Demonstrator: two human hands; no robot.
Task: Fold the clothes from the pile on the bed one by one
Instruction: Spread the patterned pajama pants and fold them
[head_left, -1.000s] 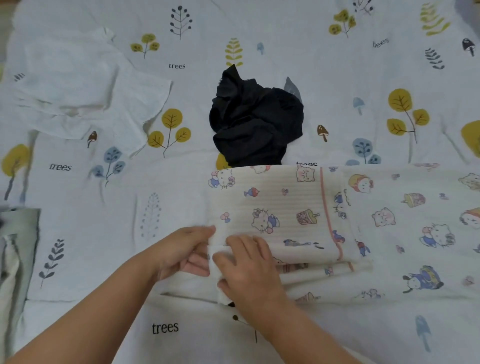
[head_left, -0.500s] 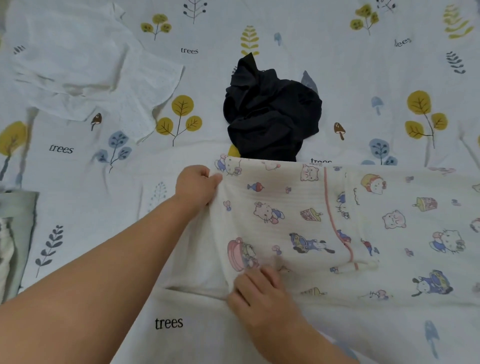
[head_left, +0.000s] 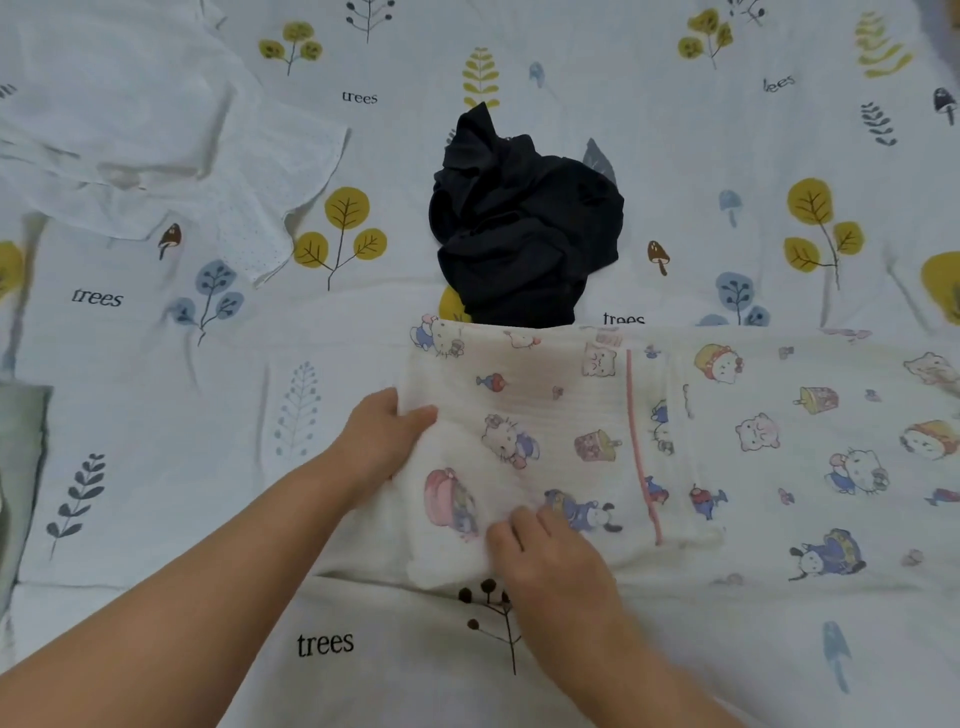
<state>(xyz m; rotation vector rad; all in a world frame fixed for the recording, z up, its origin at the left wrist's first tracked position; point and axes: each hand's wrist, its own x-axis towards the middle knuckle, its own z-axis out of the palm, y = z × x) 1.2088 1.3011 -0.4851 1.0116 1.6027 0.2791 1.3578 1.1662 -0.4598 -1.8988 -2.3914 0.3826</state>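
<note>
We hold the cartoon-print garment at its folded left end, our left hand pinching the edge and our right hand pressing flat-fingered beside it, while its long unfolded length runs away rightward across the bed.

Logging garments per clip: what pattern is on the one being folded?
Cream garment printed with small cartoon characters, with a pink trim line; seen in the head view.

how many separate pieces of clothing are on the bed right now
4: a cartoon-print white garment under both hands, a crumpled black garment just beyond it, a plain white garment at far left, and a grey-green fabric piece cut off at the left edge. Others may lie out of view.
</note>
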